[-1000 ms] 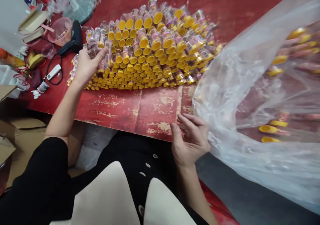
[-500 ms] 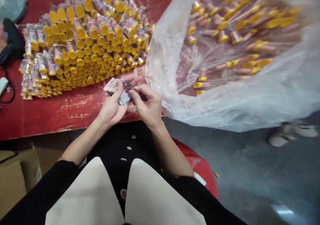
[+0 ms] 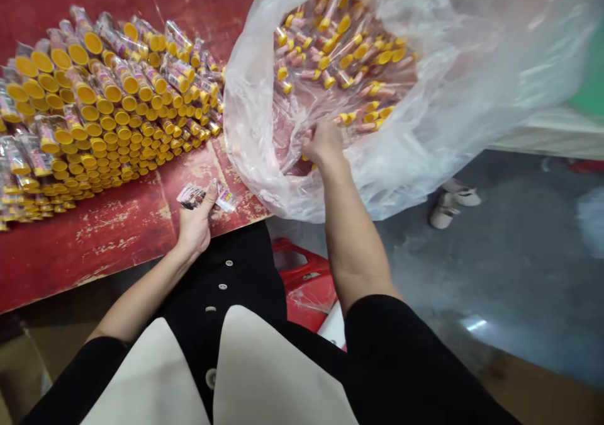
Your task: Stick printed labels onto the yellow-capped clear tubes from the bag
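1. No readable writing: small printed labels (image 3: 204, 195) pinched under the thumb of the left hand (image 3: 195, 220), pink and dark print too blurred to make out; same for the wrappers on the tubes.
2. Right hand (image 3: 324, 143) sunk into the mouth of the clear plastic bag (image 3: 425, 129), fingers hidden among yellow-capped tubes (image 3: 349, 53) just ahead of it; cannot tell whether closed on one.
3. Left hand resting at the near edge of the red table (image 3: 108, 223), labels flat against the worn, chipped paint.
4. Stacked tubes (image 3: 94, 110) up and to the left of the left hand, yellow caps facing it, well apart from the fingers.
5. Bare strip of red surface between that stack and the left hand; bag touching the table just right of it.
6. Right of the right hand, beyond the bag, grey floor, with a pair of white shoes (image 3: 450, 199) nearby.
7. Below the right forearm, a red stool (image 3: 306, 280).
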### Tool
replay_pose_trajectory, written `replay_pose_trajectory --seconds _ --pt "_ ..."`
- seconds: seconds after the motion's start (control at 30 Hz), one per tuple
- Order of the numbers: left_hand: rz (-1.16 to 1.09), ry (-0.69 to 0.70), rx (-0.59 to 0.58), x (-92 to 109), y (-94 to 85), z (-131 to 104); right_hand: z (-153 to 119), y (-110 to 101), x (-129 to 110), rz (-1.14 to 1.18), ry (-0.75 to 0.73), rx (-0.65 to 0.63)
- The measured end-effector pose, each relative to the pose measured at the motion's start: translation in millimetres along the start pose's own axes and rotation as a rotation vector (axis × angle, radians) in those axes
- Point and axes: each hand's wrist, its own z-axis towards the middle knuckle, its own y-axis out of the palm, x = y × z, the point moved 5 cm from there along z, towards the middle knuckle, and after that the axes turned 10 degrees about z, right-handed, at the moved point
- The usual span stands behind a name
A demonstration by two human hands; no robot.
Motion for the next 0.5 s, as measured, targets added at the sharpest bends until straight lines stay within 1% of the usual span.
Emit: replay_pose_trajectory --seconds 0.03,0.07,0.1,0.13,0.17,0.2,0.23,0.27,0.3,0.37,0.43,0.47,0.5 --pt "-0.021 -0.015 0.004 1 0.8 -1 -5 0 0 -0.007 0.003 0.015" --pt "-0.048 -0.025 0.013 2 1.1 -2 -18 1 -4 0.007 -0.016 0.037" --pt "-0.077 -0.028 0.024 4 1.4 -3 -36 2 -12 0.066 -0.057 0.047" --pt "-0.107 -0.026 0.038 5 1.5 -3 -60 6 -22 0.162 -0.110 0.030" --pt "-0.131 -0.026 0.046 6 1.8 -3 -87 12 -34 0.303 -0.171 -0.015" --pt "-0.150 -0.028 0.048 7 2.3 -3 -115 21 -48 0.479 -0.216 -0.121" --pt "-0.162 -0.033 0.047 7 2.8 -3 -143 33 -61 0.606 -0.227 -0.251" --pt "-0.169 -0.041 0.042 7 3.4 -4 -167 43 -72 0.694 -0.210 -0.344" --pt "-0.172 -0.052 0.032 7 3.9 -5 -187 53 -81 0.753 -0.175 -0.399" --pt "-0.181 -0.064 0.015 7 4.1 -7 -211 69 -90 0.835 -0.068 -0.443" --pt "-0.205 -0.065 0.027 8 2.4 -9 -219 78 -91 0.887 0.018 -0.472" --pt "-0.221 -0.065 0.043 9 1.0 -9 -220 79 -91 0.890 0.023 -0.493" --pt "-0.235 -0.070 0.063 10 -0.5 -8 -219 77 -90 0.876 -0.006 -0.505"
